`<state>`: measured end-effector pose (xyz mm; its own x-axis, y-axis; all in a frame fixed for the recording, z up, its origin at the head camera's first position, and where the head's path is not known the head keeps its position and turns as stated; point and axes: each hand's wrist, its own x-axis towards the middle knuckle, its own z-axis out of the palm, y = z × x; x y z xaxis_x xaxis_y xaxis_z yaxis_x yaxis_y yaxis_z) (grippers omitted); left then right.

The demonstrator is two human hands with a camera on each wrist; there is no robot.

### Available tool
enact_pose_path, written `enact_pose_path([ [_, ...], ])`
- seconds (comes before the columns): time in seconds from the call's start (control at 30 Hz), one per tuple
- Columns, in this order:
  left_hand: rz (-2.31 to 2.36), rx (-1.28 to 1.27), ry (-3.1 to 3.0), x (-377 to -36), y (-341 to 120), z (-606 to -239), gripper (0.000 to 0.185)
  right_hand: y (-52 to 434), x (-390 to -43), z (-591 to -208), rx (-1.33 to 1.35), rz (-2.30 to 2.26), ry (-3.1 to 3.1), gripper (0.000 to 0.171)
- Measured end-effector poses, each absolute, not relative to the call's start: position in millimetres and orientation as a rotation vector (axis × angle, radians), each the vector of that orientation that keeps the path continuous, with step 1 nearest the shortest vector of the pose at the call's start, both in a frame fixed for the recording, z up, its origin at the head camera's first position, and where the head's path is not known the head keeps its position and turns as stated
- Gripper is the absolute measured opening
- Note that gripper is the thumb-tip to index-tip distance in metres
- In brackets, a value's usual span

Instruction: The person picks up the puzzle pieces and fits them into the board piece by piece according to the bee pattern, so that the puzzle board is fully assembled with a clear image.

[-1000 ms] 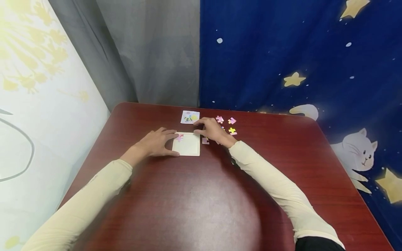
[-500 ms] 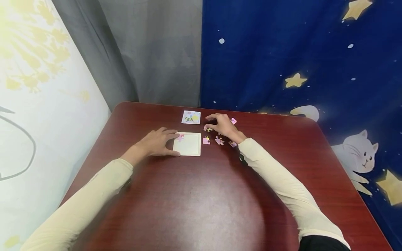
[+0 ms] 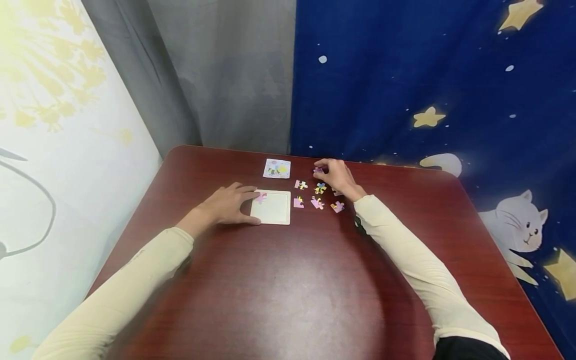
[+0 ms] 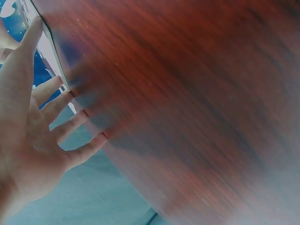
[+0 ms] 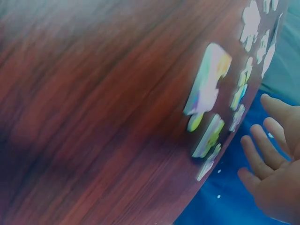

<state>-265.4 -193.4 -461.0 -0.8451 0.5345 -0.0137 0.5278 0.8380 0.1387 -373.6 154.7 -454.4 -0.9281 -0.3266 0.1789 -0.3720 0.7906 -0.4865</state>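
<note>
My left hand (image 3: 231,204) rests at the left side of a square white puzzle tray (image 3: 289,210), thumb at its near edge and fingers at its upper left corner. In the left wrist view, the fingers (image 4: 74,125) are spread and fairly straight, with tips at the tray edge and tabletop. A pink puzzle piece (image 3: 261,198) lies in the tray's upper left corner. My right hand (image 3: 338,176) is over the far right of the loose pieces, thumb and fingertips around a pink-purple puzzle piece (image 3: 318,170). In the right wrist view, its fingers (image 5: 262,152) look extended and relaxed.
Several loose jigsaw pieces (image 3: 317,203) lie in rough rows right of the tray; one (image 3: 336,191) is partly covered by the right wrist. A small picture card (image 3: 276,169) lies behind the tray. Curtains (image 3: 360,100) hang beyond the table's far edge (image 3: 225,149).
My right hand has moved right and back, from the tray's upper right corner past the loose pieces to the farthest row, uncovering nearer pieces. The left hand stays at the tray.
</note>
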Motion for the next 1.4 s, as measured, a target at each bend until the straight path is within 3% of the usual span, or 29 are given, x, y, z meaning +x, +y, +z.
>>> enact_pose_path([
  [0.57,0.179,0.862,2.943,-263.2,-191.1,-457.2,0.097,157.8,-381.3,-457.0,0.494,0.645,-2.958,0.028],
  [1.4,0.18,0.847,2.956,-262.3,-192.7,-456.7,0.096,141.3,-379.7,-462.8,0.917,0.811,-2.877,0.023],
])
